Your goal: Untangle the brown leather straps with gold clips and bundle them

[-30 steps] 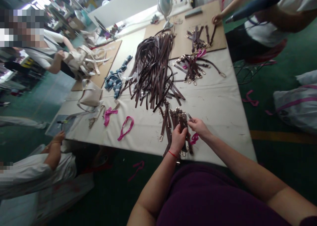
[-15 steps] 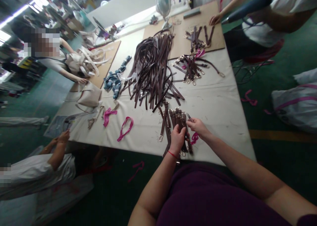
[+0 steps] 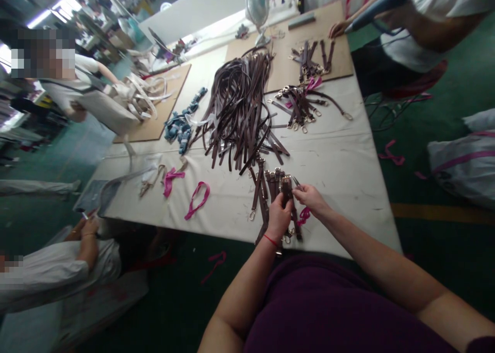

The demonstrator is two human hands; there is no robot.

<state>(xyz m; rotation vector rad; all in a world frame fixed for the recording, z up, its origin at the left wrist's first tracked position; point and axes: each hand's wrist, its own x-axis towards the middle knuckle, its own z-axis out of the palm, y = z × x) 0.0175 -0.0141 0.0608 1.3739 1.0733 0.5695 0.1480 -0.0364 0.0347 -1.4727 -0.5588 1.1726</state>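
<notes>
My left hand (image 3: 280, 216) is closed around a brown leather strap (image 3: 286, 186), whose gold-coloured buckle end sticks up above the fingers. Just to its right, my right hand (image 3: 310, 197) pinches a small metal tool (image 3: 296, 181) with narrow pointed tips, possibly snips; its grip is hidden in the fingers. The tips are close beside the strap. Under and around my left hand lie several more short brown straps (image 3: 264, 208) with buckles and metal clips. A bunched pink ribbon (image 3: 303, 217) rests on the table below my right hand.
On the pale table (image 3: 232, 203) lies a big heap of long brown straps (image 3: 242, 105). Further right is a pile of clip straps (image 3: 299, 105). Pink ribbon loops (image 3: 198, 201) and blue bundles (image 3: 180, 128) lie left. Co-workers stand or sit at the left and right sides.
My left hand has raised the strap's buckle end slightly, and my right hand stays beside it with the tool. At the left, a co-worker has lifted a beige bag off the table.
</notes>
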